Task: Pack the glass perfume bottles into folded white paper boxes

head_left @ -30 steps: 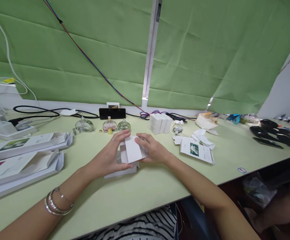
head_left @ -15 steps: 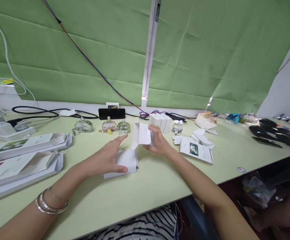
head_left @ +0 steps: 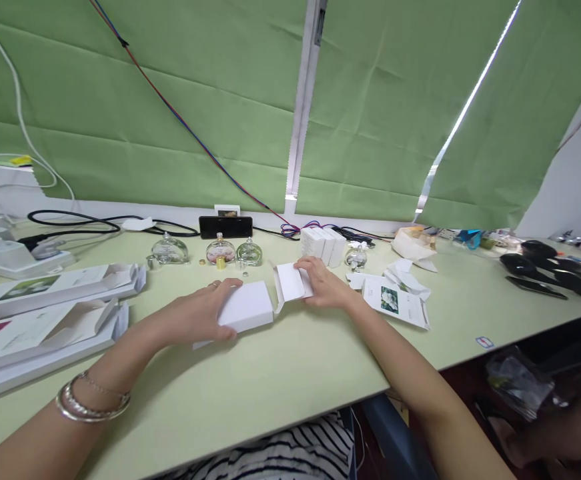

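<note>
No text, brand or number legible: grey print lines on the far-left flat carton (head_left: 85,280) beside its white-flower picture, and on the near-left flat carton (head_left: 45,340) beside its red patch, all too small or blurred. Same for the flower-picture packet (head_left: 407,306) at right, small print either side of the picture, and the small white boxes (head_left: 323,245) at the far middle, faint lines on the left face. Sticker (head_left: 484,342) near the right front edge of the bench (head_left: 320,367): blue outline, red mark, wording unclear.
</note>
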`<state>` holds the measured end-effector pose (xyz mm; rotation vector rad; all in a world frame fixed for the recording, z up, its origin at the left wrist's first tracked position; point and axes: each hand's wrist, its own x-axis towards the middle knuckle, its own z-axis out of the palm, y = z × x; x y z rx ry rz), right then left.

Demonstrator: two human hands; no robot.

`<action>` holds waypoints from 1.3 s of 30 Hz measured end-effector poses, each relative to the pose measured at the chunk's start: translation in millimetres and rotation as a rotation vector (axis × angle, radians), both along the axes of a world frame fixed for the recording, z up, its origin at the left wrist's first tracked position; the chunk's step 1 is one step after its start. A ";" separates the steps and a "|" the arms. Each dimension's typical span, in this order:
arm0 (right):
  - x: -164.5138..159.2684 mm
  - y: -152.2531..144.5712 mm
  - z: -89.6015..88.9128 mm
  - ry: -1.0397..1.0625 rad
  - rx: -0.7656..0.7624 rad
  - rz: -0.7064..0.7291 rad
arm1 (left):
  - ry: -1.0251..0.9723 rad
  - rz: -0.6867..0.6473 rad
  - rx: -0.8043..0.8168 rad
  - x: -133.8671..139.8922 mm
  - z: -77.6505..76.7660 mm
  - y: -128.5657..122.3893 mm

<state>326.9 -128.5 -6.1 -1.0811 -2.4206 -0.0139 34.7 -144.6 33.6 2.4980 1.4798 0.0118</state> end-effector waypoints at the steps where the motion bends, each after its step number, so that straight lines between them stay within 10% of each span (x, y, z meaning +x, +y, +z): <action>1: 0.6 -0.1 0.7 -0.006 0.007 -0.005 | -0.013 0.004 0.026 -0.6 0.8 0.5; 39: -10.7 -14.2 9.4 0.008 -0.204 0.057 | -0.090 -0.073 0.052 1.6 -2.8 -2.6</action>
